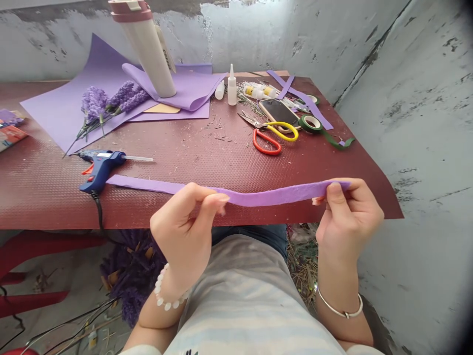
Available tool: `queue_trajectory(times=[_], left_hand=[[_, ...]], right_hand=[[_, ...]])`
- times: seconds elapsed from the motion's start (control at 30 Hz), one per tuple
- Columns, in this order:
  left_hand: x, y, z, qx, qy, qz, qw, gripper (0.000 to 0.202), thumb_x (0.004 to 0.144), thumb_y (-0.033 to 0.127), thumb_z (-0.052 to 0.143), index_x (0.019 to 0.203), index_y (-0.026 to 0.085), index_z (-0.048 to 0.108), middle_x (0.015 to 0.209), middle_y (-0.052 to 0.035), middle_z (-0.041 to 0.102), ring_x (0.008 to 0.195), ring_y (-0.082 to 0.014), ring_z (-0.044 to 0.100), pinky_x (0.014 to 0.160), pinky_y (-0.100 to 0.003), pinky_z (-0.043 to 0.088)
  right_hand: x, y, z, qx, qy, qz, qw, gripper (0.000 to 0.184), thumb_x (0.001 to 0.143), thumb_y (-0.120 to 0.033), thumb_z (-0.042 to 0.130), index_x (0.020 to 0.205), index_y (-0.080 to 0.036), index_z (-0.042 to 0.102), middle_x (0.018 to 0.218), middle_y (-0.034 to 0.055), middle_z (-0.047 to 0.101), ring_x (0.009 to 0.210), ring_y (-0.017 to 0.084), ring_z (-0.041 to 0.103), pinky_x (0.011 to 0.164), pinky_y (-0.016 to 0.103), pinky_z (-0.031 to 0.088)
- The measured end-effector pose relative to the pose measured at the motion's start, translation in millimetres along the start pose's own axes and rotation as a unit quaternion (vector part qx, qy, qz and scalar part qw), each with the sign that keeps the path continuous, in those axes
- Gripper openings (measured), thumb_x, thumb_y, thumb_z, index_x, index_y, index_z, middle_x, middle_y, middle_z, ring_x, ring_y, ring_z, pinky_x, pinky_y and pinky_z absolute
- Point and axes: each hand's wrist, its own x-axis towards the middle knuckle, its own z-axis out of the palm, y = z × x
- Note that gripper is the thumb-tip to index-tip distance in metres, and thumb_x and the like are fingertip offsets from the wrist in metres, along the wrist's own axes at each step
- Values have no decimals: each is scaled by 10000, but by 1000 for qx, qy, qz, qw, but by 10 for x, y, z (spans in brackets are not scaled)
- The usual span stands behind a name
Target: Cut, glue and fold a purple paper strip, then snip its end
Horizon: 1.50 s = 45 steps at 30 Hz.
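A long purple strip [258, 198], which looks like foam sheet or felt, stretches between my two hands above the table's front edge. My left hand [188, 231] pinches it near the middle, thumb and fingers together. Its free left part runs out over the table towards the blue glue gun [99, 167]. At the strip's right end, my right hand [345, 217] grips it with the thumb on top. Between the hands the strip sags slightly.
On the dark red table [192, 143] lie scissors [268, 137], a phone [280, 112], green tape [310, 124] and purple strips [303, 96]. A tumbler [150, 54] stands on purple sheets [62, 103] beside lavender stems [111, 101]. A dropper bottle [231, 88] stands behind. Purple flowers [129, 266] sit below.
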Motion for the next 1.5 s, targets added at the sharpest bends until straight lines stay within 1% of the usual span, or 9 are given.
queue_trajectory(times=[0.1,0.2,0.57,0.77,0.93,1.13,1.27,1.37,1.5], left_hand=[[-23,23,80,-10,35,-16,999,56,923,225,775,913,275,800,856,47,826,769,-133,761,698,-254,597],[-27,34,112,-20,16,-18,1000,158,900,168,790,996,288,824,945,42,846,841,-147,794,770,-260,640],[-45,-58,147,-7,28,-34,999,214,769,239,909,691,219,710,654,58,742,580,-106,649,588,-236,559],[-15,-84,130,-4,-3,-43,999,82,908,196,778,855,256,792,827,51,832,755,-138,784,722,-236,641],[5,-106,145,-28,-21,-32,999,213,960,155,703,1102,270,813,1033,22,848,928,-169,815,867,-288,669],[-72,-47,175,-59,47,-92,993,143,782,125,856,721,221,768,627,70,748,451,-69,616,446,-177,516],[-74,-52,148,-80,62,-80,992,338,817,78,799,560,197,614,474,98,591,421,-40,516,425,-160,422],[-39,-80,132,-75,34,-59,995,247,955,147,687,720,212,724,585,65,702,481,-58,619,497,-165,519],[-8,-104,146,-67,-22,-38,997,186,992,137,652,1033,234,805,937,23,845,835,-114,805,805,-206,642]], right_hand=[[15,8,-3,-8,6,6,1000,175,869,-350,763,788,-209,700,632,-42,600,537,131,580,559,299,462],[57,26,-5,2,16,12,1000,154,857,-327,768,792,-207,697,622,-49,594,531,127,580,564,296,467],[191,157,-16,4,25,37,999,184,852,-344,781,775,-204,688,606,-56,589,539,128,583,572,288,481],[244,241,-68,9,42,39,998,187,839,-329,801,743,-209,695,588,-41,587,517,149,567,536,309,463],[275,305,-107,13,37,41,998,162,835,-320,816,738,-239,714,593,-27,591,523,169,573,535,328,467],[292,332,-110,19,44,47,998,170,818,-336,831,720,-253,720,575,-33,584,511,172,565,529,328,464],[302,326,-114,16,45,46,998,173,820,-339,828,721,-252,717,583,-26,586,515,176,566,530,332,460],[306,299,-118,16,47,56,997,164,819,-326,817,716,-252,713,583,-30,581,519,171,562,539,330,459],[318,259,-127,6,45,73,996,143,834,-302,781,726,-257,700,599,-38,579,538,167,559,562,328,470]])
